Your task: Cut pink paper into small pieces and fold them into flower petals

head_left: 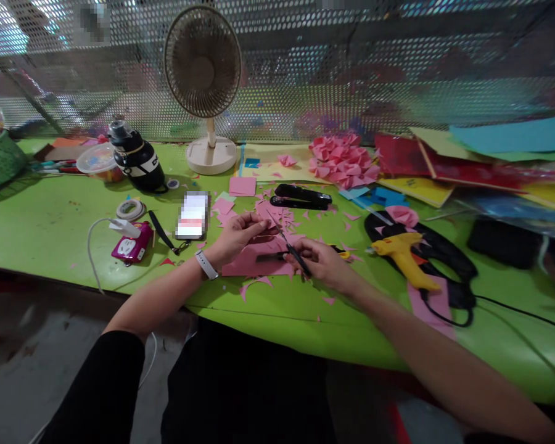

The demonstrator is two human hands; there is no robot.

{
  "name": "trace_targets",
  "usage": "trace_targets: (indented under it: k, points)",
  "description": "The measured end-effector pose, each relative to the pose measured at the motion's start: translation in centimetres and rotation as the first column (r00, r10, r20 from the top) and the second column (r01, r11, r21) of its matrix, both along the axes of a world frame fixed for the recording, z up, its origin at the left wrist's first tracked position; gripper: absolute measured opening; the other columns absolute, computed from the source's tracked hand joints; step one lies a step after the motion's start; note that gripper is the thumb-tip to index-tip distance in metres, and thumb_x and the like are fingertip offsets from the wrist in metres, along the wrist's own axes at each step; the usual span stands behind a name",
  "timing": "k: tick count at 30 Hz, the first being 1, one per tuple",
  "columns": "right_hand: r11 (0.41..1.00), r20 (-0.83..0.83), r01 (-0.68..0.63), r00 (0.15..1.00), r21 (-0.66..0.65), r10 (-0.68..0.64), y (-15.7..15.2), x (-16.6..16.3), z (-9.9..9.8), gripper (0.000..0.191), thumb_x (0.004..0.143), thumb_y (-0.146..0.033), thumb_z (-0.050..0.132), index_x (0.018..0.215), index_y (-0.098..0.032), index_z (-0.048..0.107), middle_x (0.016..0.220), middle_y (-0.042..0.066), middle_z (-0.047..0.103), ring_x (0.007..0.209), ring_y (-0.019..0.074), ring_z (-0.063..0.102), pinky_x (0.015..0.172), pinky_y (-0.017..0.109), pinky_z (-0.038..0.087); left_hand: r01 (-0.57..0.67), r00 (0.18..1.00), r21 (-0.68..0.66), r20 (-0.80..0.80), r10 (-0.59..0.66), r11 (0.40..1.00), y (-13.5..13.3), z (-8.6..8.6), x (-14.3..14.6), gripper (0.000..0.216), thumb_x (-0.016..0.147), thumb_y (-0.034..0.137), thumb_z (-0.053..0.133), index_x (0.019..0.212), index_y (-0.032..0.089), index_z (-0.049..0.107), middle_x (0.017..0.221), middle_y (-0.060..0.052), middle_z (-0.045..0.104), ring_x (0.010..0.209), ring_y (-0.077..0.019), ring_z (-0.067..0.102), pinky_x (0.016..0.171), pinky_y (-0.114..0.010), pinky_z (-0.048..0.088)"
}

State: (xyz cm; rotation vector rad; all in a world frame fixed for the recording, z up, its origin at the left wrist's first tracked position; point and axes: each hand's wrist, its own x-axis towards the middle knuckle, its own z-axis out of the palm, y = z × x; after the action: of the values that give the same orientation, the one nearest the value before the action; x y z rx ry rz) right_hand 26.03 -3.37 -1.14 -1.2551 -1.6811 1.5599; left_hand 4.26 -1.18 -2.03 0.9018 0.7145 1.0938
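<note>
My right hand [322,262] grips a pair of scissors [300,259] with dark handles, its thin blades pointing up and left. Just left of the blades, my left hand [241,235] is closed in a pinch, with what looks like a small piece of pink paper [269,222] at its fingertips, mostly hidden. A larger pink sheet [238,266] lies flat under the hands, with a dark narrow object on it. Pink paper scraps [284,217] are scattered around. Beyond them lies a black stapler [300,197].
Folded pink paper pieces [345,160] are heaped at the back. A yellow glue gun [404,259] with a cord rests at right, near stacked coloured sheets [504,145]. Left stand a phone [192,216], magenta power adapter [130,246], tape roll [130,210], black bottle [139,161] and fan [211,154].
</note>
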Motion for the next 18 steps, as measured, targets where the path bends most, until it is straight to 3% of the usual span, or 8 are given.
trace_targets:
  k: [18]
  points:
    - [0.999,0.014,0.035,0.999,0.002,-0.035,-0.14,0.00,-0.36,0.056,0.063,-0.070,0.082,0.077,-0.021,0.059,0.064,-0.002,0.059,0.051,0.0110,0.048,0.042,0.026,0.034,0.009,1.000,-0.029,0.001,-0.009,1.000,0.22,0.30,-0.13,0.028,0.078,0.033,0.085,0.086,0.013,0.068,0.093,-0.006,0.077,0.091,-0.0168,0.076,0.098,-0.039,0.055]
